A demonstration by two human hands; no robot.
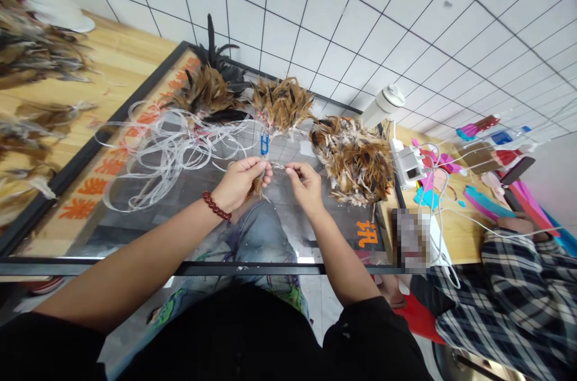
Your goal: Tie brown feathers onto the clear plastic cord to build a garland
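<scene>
My left hand (246, 179), with a red bead bracelet on the wrist, is closed on a small brown feather (258, 185) whose tip hangs below the fingers. A thin whitish strand (276, 166) runs from there to my right hand (306, 184). The thumb and forefinger of that hand pinch its end; whether it is a quill or ribbon I cannot tell. Just beyond my left fingertips lies a small blue tool (264, 143), which looks like thread snips. A brown feather bunch (282, 103) sits behind it.
Loops of clear ribbon (157, 152) spread over the glass tabletop (135, 240) at left. More brown feathers (354, 158) are heaped at right, near a white bottle (383, 106) and a charger (407, 161). A person in a plaid shirt (518, 297) sits at right.
</scene>
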